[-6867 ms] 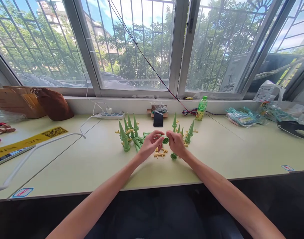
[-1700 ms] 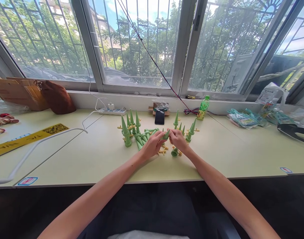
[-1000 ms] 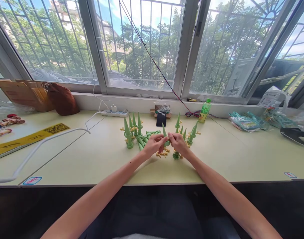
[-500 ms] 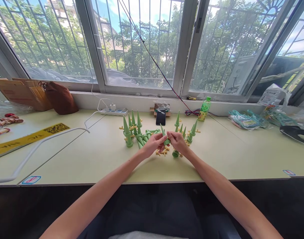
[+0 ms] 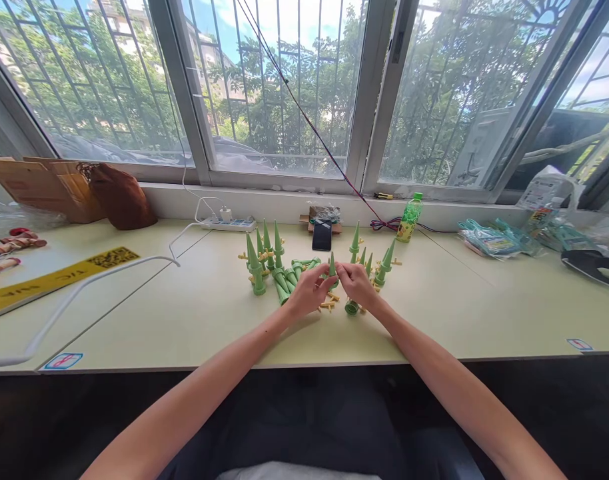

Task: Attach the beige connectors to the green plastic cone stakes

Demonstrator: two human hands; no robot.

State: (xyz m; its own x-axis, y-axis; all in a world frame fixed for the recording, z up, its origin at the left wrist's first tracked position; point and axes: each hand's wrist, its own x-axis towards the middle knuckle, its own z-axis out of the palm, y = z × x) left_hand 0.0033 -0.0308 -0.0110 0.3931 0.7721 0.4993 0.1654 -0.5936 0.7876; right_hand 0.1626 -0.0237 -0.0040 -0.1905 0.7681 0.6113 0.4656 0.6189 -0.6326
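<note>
Fingers of my left hand (image 5: pixel 308 292) are closed round a green plastic watering spike (image 5: pixel 332 265), its pointed tip upward. My right hand (image 5: pixel 357 283) is closed in a pinch against the spike's right side; what lies between its fingertips is hidden. Below my hands, small yellow valve pieces (image 5: pixel 328 306) lie on the table. Left of them is a pile of loose green spikes (image 5: pixel 281 285), partly covered by my left hand. Spikes fitted with yellow valves stand upright in a left group (image 5: pixel 256 270) and a right group (image 5: pixel 384 265). One green piece (image 5: pixel 352 307) lies under my right wrist, its round opening toward me.
A phone (image 5: pixel 322 235) leans at the back of the table (image 5: pixel 484 307). Behind to the right stands a green bottle (image 5: pixel 409 219). A power strip (image 5: pixel 229 224) with a white cable is at the back left. Plastic-wrapped packs (image 5: pixel 493 239) lie at the right.
The held spike has turned from a leftward tilt to nearly upright and shifted slightly right. My left hand has rolled over, its fingers now hiding more of the spike's lower part.
</note>
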